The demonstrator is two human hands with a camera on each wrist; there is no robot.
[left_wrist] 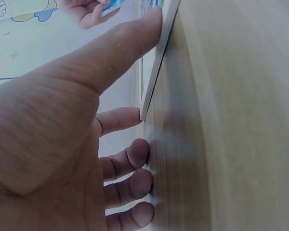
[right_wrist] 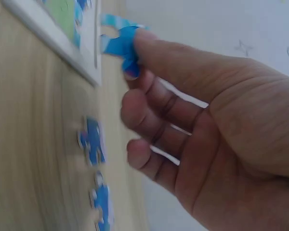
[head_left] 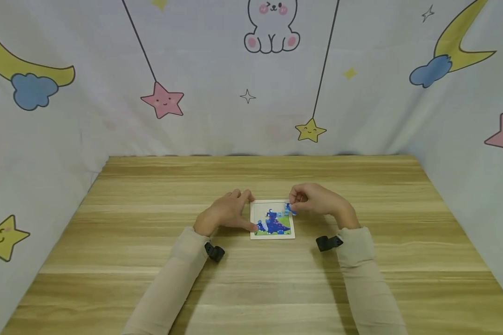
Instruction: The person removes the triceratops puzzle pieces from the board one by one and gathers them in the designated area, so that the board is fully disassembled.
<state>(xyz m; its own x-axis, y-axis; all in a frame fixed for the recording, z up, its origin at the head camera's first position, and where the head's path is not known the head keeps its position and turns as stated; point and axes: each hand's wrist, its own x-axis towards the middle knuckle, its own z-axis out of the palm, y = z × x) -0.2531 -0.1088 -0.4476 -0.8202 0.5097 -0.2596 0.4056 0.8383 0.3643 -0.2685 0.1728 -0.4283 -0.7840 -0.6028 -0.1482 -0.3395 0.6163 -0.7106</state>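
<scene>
Your puzzle (head_left: 276,227) is part-laid: right grip (head_left: 318,199) pinches one piece (right_wrist: 116,45), spread left grip (head_left: 225,210) touches the frame (head_left: 272,237), two pieces (right_wrist: 93,140) remain loose.

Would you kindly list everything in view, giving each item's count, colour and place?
Table: one, brown wood grain, lower head view
Puzzle tray: one, white-rimmed, mid-table
Fitted pieces: count unclear, mainly blue and green, inside the tray
Loose pieces: two visible, mostly blue, on the table beside the tray
Held piece: one, blue, in the right hand
Fabric: sheet count unclear, white with cartoon prints, behind and beside the table
Wrist cameras: two, black, one per wrist
Sleeves: two, beige, on the forearms
Left hand: one, bare, touching the tray's left side
Right hand: one, bare, near the tray's far right corner
</scene>
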